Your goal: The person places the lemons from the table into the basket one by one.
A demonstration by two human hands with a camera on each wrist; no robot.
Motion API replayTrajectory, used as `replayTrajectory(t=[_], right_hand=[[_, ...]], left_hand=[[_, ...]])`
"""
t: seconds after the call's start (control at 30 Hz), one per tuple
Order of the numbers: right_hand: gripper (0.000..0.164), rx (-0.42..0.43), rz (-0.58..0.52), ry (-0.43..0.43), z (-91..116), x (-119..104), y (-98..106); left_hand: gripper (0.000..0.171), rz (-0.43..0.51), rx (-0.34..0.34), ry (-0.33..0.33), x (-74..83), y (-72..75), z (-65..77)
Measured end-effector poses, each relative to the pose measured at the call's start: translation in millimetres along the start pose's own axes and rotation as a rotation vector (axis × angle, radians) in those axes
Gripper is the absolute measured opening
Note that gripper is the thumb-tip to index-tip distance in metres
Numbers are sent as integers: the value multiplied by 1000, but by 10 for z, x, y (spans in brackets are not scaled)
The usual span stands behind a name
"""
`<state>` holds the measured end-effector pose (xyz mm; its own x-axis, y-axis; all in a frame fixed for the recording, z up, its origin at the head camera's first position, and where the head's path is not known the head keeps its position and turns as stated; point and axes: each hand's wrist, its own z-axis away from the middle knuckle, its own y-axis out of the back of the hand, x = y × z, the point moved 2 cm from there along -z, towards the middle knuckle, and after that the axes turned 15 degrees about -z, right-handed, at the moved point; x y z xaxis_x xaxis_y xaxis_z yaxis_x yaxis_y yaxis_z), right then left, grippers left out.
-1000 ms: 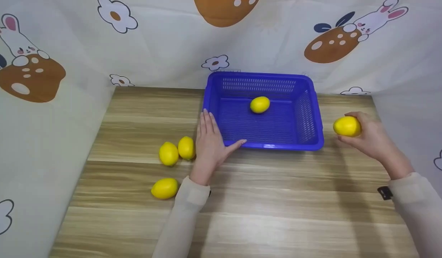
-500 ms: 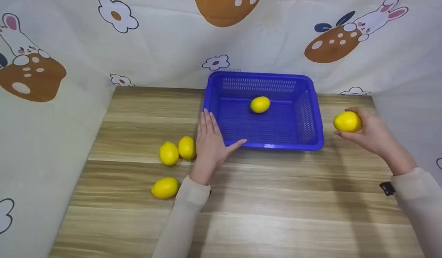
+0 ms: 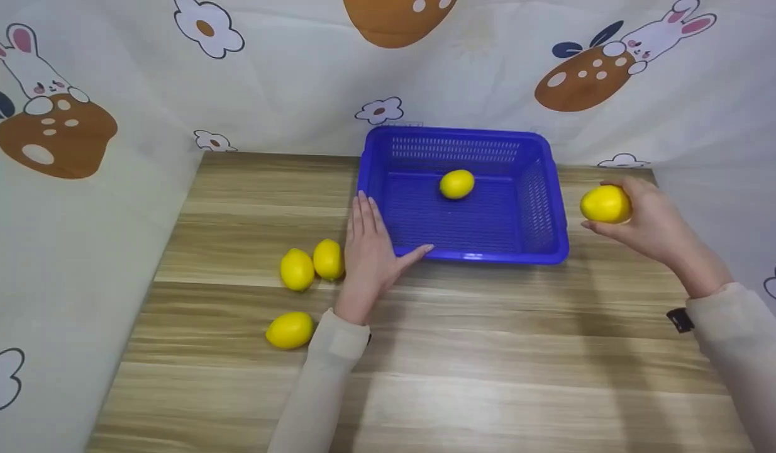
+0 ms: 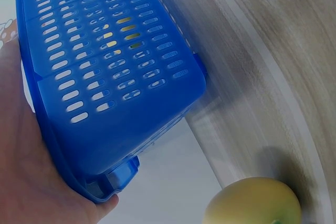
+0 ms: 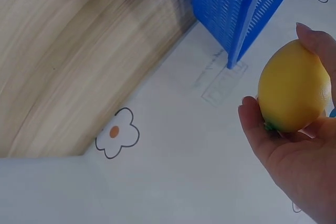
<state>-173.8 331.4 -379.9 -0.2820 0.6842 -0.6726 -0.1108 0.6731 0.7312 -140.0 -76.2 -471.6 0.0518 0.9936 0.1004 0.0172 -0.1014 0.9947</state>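
A yellow lemon (image 3: 605, 204) is held between the thumb and fingers of my right hand (image 3: 655, 220), raised above the table just right of the blue basket (image 3: 514, 258). In the right wrist view, the green stem end of this lemon (image 5: 295, 85) points down toward the fingers. My left hand (image 3: 370, 255) lies along the basket's front left corner, fingers straight on the left rim and thumb stretched over the front rim. Inside the basket lies another lemon (image 3: 457, 184). The left wrist view shows the slotted basket wall (image 4: 115, 77) beside my palm.
Left of my left hand, two lemons stand side by side, the nearer-to-hand lemon (image 3: 328, 259) and its neighbour (image 3: 297, 270). A further lemon (image 3: 290, 330) lies closer to the front, by the left sleeve (image 3: 338, 343). Printed cloth (image 3: 287, 82) hangs behind the wooden table (image 3: 476, 352).
My right hand has carried its lemon a little upward in the head view, then slightly left toward the basket. The left hand, basket and other lemons have stayed in place.
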Motion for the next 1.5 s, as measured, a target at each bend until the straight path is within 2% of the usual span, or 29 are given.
replayTrajectory(t=[0.17,0.4,0.7,0.97,1.17,1.5], right_hand=[[68,-12,6,-11,-24,-50,-2],[74,-25,5,-11,-79,-114,-16],[71,-31,22,-37,-160,-231,-31],[66,-1,40,96,-182,-288,-66],[66,-24,42,34,-218,-325,-66],[66,-70,54,14,-307,-412,-85]], left_hand=[[135,-2,2,-3,1,-6,1],[135,-18,-6,-3,0,-14,-3],[135,-17,-3,-2,-4,-16,2],[136,-22,-33,2,2,-2,4],[137,-22,-40,2,5,1,-4],[137,-51,-56,4,5,29,-13]])
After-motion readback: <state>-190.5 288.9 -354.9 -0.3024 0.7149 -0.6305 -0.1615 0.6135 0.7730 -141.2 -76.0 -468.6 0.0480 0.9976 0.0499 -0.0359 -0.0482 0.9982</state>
